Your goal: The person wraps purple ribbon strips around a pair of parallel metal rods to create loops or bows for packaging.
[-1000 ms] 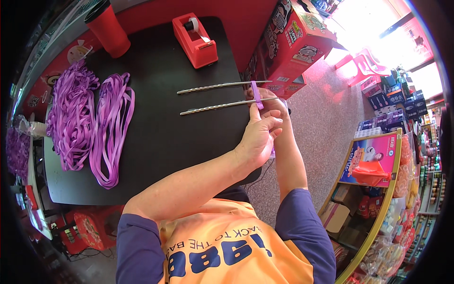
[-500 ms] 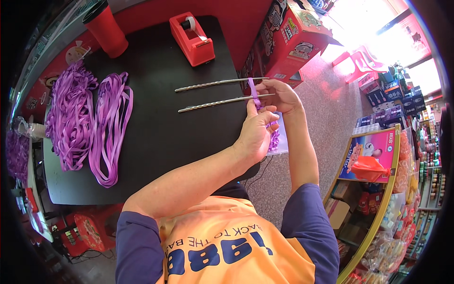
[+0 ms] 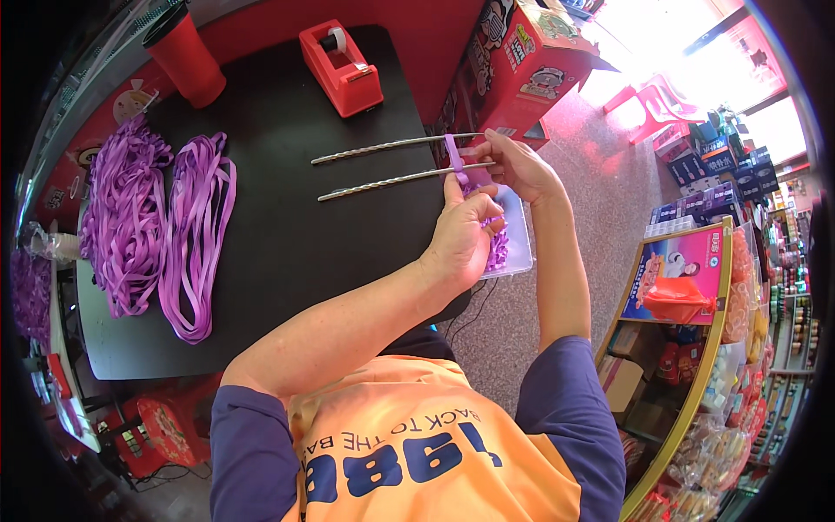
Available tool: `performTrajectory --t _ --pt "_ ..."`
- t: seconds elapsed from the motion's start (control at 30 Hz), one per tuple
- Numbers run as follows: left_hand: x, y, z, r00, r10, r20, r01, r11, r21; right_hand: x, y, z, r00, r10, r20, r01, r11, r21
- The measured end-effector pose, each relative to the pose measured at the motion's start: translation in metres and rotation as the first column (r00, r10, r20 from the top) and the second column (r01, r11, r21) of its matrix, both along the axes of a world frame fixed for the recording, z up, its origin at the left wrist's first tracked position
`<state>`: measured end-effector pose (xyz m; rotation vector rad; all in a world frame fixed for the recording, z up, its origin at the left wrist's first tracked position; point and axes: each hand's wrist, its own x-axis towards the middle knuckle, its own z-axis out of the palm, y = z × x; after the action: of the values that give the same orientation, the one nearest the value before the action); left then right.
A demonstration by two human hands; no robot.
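Note:
Two twisted metal rods lie side by side above the black table, pointing left. A purple ribbon crosses both of them near their right ends. Below it, my left hand has its index finger raised against the ribbon and its other fingers curled round the strand. My right hand is closed about the rods' right ends, its fingertips partly hidden. Under my hands, a clear plastic bin contains crinkled purple ribbon pieces.
Two bundles of purple ribbon rest on the black table. At its far side stand a red tape dispenser and a red tumbler. Red cartons sit beyond my right hand; a display shelf is at the right.
My right hand has shifted slightly right and away from the ribbon along the rods. More of the clear bin shows between my arms. The whole view has moved a little.

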<state>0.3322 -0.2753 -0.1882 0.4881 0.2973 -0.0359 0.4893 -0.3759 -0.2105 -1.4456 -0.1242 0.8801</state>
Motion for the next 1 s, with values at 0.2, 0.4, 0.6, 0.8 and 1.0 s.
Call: performTrajectory --t 0.2,0.4,0.6,0.8,1.0 --pt "0.000 0.002 -0.001 1.000 -0.014 0.012 0.014 1.000 -0.003 -0.010 0.007 0.004 0.995 0.023 0.096 -0.024 1.000 0.015" --pt "0.000 0.000 -0.003 1.000 -0.014 0.001 0.014 0.999 -0.029 -0.006 0.013 -0.023 0.994 0.085 -0.070 -0.071 0.982 0.174" --pt "-0.001 0.004 -0.001 1.000 -0.016 -0.018 0.015 0.999 -0.051 -0.032 0.037 -0.028 0.999 0.021 -0.043 -0.016 0.995 0.100" --pt "-0.002 0.006 -0.001 0.999 0.005 -0.037 -0.006 0.999 -0.042 -0.061 0.045 -0.031 0.992 -0.096 -0.081 0.115 0.951 0.286" --pt "-0.001 0.000 0.002 0.999 -0.015 -0.035 0.013 0.999 -0.047 -0.029 0.017 -0.016 0.984 -0.129 0.124 0.134 0.990 -0.039"
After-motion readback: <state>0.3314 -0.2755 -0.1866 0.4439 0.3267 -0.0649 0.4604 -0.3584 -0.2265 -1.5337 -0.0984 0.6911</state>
